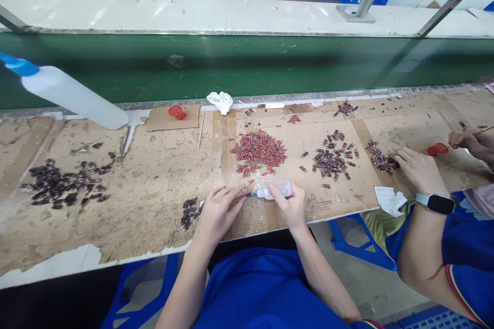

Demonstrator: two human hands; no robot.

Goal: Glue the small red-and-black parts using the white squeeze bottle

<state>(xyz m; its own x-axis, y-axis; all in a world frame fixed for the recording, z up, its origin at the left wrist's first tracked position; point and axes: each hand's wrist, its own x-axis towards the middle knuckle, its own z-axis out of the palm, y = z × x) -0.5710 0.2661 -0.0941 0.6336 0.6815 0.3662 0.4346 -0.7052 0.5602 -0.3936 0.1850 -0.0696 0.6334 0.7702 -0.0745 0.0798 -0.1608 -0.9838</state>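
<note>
My right hand [292, 206] grips a small clear squeeze bottle [278, 189] with a blue nozzle that points left. My left hand [218, 212] is pinched on a tiny part held right at the nozzle tip [248, 195]. Both hands rest at the near edge of the cardboard-covered bench [154, 190]. Just beyond them lies a pile of small red parts [258, 151]. To its right is a looser pile of darker red parts [331, 160]. A small dark heap [190, 211] sits just left of my left hand.
A co-worker at the right has one hand [419, 168] by another small pile [382, 161] and the other hand [471, 142] near a red cap [437, 149]. A large white bottle [73, 95], dark parts [65, 185], a red cap [177, 112], a white rag [221, 101], a green conveyor [247, 64] behind.
</note>
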